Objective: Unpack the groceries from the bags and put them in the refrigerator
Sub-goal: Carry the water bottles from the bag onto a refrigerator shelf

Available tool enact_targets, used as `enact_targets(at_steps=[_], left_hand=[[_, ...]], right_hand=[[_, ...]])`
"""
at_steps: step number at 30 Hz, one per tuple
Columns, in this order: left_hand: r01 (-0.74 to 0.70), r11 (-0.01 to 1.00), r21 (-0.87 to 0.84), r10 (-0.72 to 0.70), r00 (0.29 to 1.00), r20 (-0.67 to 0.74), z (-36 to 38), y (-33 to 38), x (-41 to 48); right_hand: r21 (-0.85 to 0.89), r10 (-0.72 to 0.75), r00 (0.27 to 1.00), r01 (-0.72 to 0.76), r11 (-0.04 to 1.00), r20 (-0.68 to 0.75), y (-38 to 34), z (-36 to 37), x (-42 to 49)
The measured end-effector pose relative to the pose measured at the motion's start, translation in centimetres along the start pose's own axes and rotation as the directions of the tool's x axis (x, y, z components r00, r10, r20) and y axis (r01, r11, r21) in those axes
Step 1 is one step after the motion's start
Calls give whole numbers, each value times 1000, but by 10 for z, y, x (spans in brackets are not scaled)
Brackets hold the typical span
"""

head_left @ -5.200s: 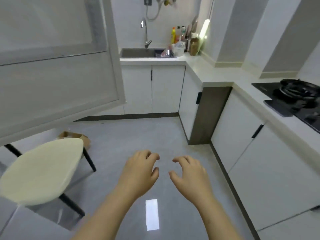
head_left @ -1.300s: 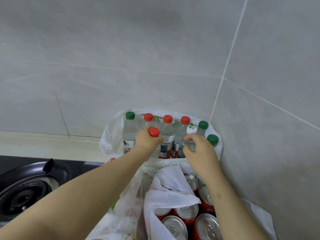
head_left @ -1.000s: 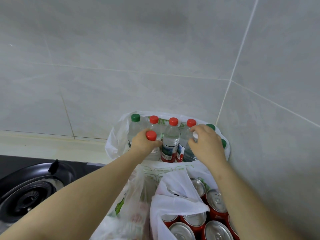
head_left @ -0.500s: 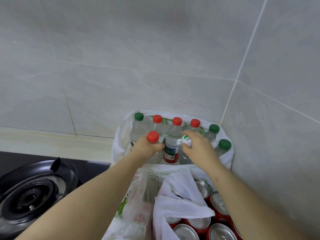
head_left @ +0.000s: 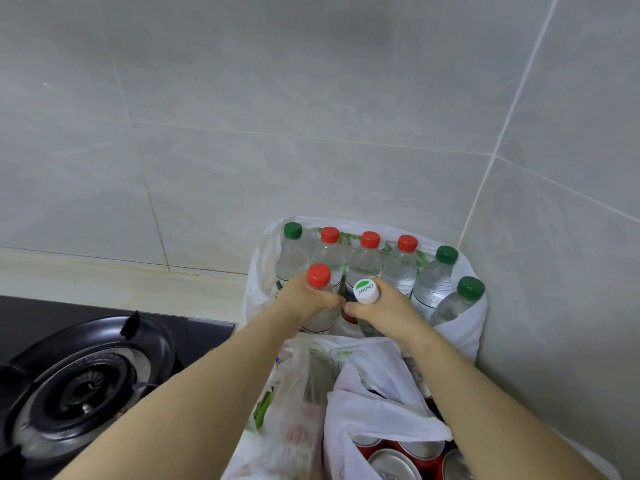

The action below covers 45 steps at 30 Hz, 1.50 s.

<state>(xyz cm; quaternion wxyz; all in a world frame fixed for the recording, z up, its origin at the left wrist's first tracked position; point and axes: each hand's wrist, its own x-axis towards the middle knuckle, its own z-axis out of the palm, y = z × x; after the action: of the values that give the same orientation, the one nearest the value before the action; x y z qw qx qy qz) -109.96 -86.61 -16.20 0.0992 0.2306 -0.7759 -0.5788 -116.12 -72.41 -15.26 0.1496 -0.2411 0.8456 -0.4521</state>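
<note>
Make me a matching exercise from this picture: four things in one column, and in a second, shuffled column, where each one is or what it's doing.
Column one:
1. left hand
2. right hand
3. cans
4. burner

Column two:
A. in the near white bag
B. grips the white-capped bottle
C. at the picture's left edge
D. grips the red-capped bottle

Pairs: 1-D, 2-B, 3-A, 4-C.

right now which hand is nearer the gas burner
Left. The left hand, gripping the red-capped bottle, is right of the gas burner; the right hand, on the white-capped bottle, is even farther right.
</note>
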Motion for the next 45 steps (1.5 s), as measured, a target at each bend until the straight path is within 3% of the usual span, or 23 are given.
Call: enact_targets(at_steps=[4, 9, 17, 23, 28, 34, 45], left_hand=[[7, 1000, 13, -7, 1000, -10, -1, 0, -1], [23, 996, -87, -27, 999, -35, -2, 1, -6], [73, 985, -159, -80, 996, -38, 2, 0, -16], [62, 972, -227, -105, 978, -182, 7, -6, -24], [-19, 966, -258, -56, 958, -282, 8, 1, -35], [-190, 935, -299, 72, 929, -364, -3, 32, -63], [-416, 755, -508, 144, 860, -490, -42, 52, -161]], right_hand=[[93, 68, 998, -68, 993, 9, 6, -6, 4], [225, 155, 987, -141, 964, -47, 16, -11, 3], [361, 178, 968, -105, 927, -177, 23, -5, -13], [452, 170, 944, -27, 892, -281, 15, -7, -29], [394, 96, 933, 52, 918, -347, -3, -14, -39], [488, 42, 924, 163, 857, -381, -30, -25, -64], [561, -149, 867, 430, 707, -476, -72, -12, -136]])
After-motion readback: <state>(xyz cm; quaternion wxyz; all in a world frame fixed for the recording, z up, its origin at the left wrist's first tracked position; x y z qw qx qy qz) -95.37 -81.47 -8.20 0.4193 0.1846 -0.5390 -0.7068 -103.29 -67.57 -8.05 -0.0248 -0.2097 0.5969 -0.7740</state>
